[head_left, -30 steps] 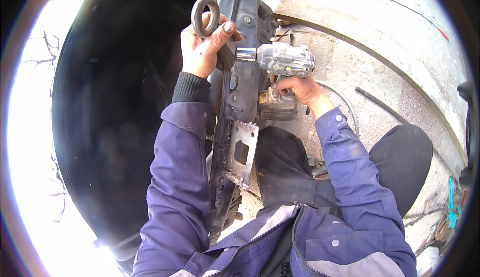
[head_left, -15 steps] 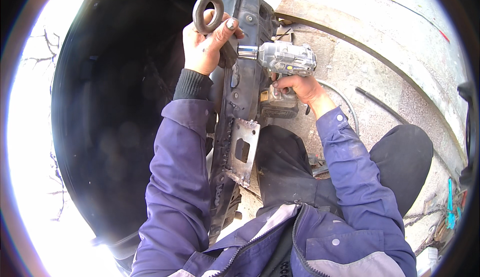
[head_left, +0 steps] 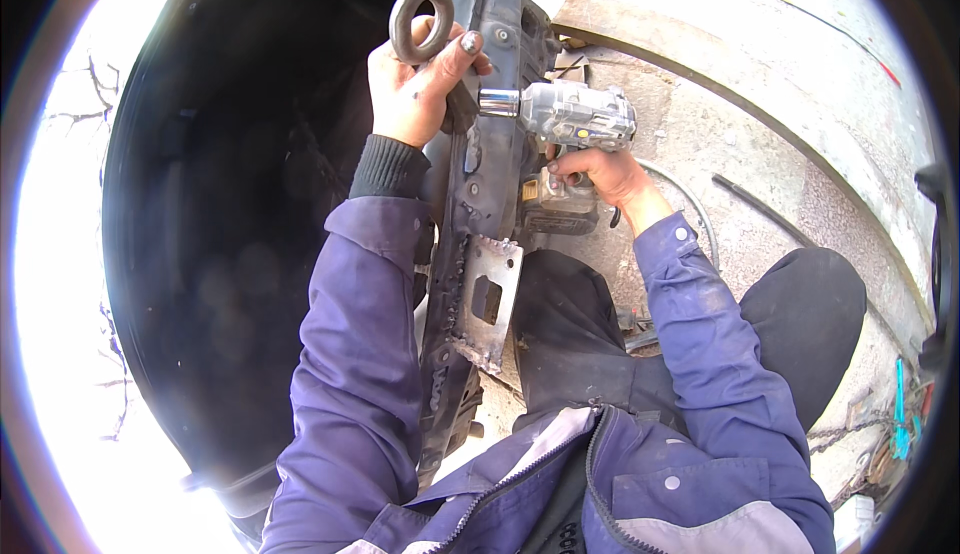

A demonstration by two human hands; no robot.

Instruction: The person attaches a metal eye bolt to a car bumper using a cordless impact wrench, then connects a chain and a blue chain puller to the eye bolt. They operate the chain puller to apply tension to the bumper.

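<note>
My left hand [head_left: 410,99] grips a steel ring-ended piece [head_left: 402,24], its oval loop standing above my fingers, against a dark metal frame member [head_left: 490,189]. A chrome socket [head_left: 498,103] on a grey cordless impact wrench [head_left: 575,114] meets that piece from the right; whether a bolt sits inside is hidden. The wrench's handle is in my right hand [head_left: 605,176], fingers wrapped round it above the battery [head_left: 560,216]. Nearer my body, a steel plate [head_left: 482,339] with a rectangular cutout and rough weld beads is fixed on the member.
A large glossy black panel [head_left: 220,214] fills the left. On the right are a long, slightly bowed board [head_left: 660,44], a grey hose [head_left: 700,214], a dark bar [head_left: 760,209], turquoise-handled tool [head_left: 901,404] and chain [head_left: 850,424] on the ground. My bent knee [head_left: 800,304] is at right.
My left hand with the ring piece and my right hand with the wrench have shifted slightly right, the left also a little upward. Their grips look the same.
</note>
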